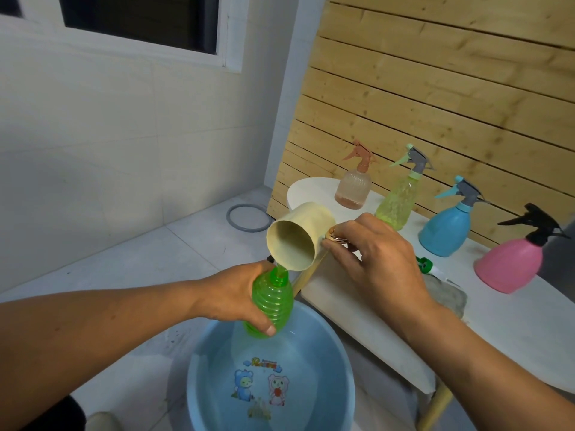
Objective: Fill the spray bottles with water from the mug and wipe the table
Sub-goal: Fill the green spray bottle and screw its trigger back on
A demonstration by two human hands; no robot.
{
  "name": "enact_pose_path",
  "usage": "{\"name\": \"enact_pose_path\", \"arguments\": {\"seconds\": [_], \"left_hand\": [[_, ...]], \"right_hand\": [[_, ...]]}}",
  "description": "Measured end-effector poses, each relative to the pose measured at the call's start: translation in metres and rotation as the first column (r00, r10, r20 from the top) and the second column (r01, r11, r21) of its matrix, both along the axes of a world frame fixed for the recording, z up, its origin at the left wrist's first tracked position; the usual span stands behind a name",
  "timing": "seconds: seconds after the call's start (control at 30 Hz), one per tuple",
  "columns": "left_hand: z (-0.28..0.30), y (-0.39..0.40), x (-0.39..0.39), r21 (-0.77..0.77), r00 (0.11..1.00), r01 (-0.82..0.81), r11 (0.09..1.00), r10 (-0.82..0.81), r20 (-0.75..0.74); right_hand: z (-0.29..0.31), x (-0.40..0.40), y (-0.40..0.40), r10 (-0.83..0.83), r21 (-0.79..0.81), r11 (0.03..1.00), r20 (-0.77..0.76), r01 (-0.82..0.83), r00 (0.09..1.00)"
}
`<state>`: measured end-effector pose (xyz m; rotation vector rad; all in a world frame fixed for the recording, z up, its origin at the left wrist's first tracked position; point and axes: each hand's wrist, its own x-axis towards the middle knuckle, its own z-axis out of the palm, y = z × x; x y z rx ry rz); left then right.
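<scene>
Blue basin (329, 362) sits nearest, low on the floor, holding water under the work. Above it the left hand (236, 293) wraps its fingers round the open green bottle (272, 301), held upright over the basin. To its right the cream mug (297, 237) is tipped, lip at the bottle's neck, its handle gripped by the right hand (376, 256). So the filling step looks to be in hand; next probably comes levelling the mug and screwing on the green spray head (424, 264) lying on the white table (513, 331). Four capped spray bottles stand there: peach (354, 188), yellow-green (398, 200), blue (446, 228), pink (510, 264). One grey cloth (448, 295) waits for wiping.
</scene>
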<state>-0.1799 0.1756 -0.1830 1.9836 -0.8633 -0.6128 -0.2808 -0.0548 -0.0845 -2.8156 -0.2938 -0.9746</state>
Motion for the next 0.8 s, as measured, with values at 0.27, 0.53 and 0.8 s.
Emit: {"name": "enact_pose_path", "arguments": {"seconds": [0.27, 0.53, 0.8], "left_hand": [[0.0034, -0.0011, -0.0013, -0.002, 1.000, -0.011, 1.000, 0.011, 0.003], [0.0007, 0.0001, 0.0000, 0.000, 1.000, -0.022, 1.000, 0.022, -0.006], [0.0007, 0.0003, 0.0007, -0.004, 1.000, -0.027, 1.000, 0.027, 0.002]], "right_hand": [[-0.0001, -0.0013, 0.0002, 0.032, -0.044, 0.999, 0.037, -0.030, 0.999], [0.0004, -0.0024, 0.0013, 0.063, -0.074, 0.996, 0.067, -0.058, 0.996], [0.0021, -0.0051, 0.0041, 0.076, -0.138, 0.988, 0.094, -0.063, 0.993]]}}
